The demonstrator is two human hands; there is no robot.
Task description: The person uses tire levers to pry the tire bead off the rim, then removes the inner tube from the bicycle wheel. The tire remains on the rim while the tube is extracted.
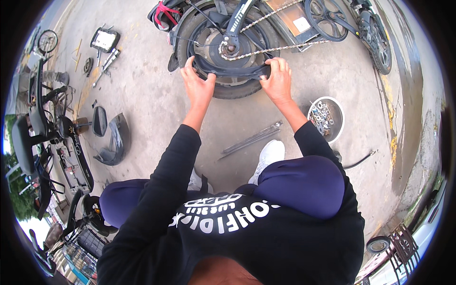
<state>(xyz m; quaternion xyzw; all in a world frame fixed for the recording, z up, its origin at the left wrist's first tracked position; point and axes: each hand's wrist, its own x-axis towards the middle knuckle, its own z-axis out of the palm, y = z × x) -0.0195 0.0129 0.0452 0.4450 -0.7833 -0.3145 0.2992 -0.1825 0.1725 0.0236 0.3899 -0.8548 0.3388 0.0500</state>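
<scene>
My left hand (196, 87) and my right hand (277, 84) are both closed on a black inner tube (235, 72), thumbs pressing from the near side. The tube hangs slack between them, across the lower part of a wheel. That wheel's black tyre (232, 92) curves just below the tube, and part of its rim is hidden behind the rubber. At the wheel's centre sits a sprocket with a silver chain (285, 48) running off to the right. How much of the tube lies inside the tyre I cannot tell.
A white bucket (340, 124) of loose nuts and bolts stands right of my right forearm. Thin metal rods (251, 140) lie before my shoes. Leftward are a curved black fender-like part (116, 140), a wrench (105, 67) and a parked electric bike (76, 156). A black hose (362, 160) lies at right.
</scene>
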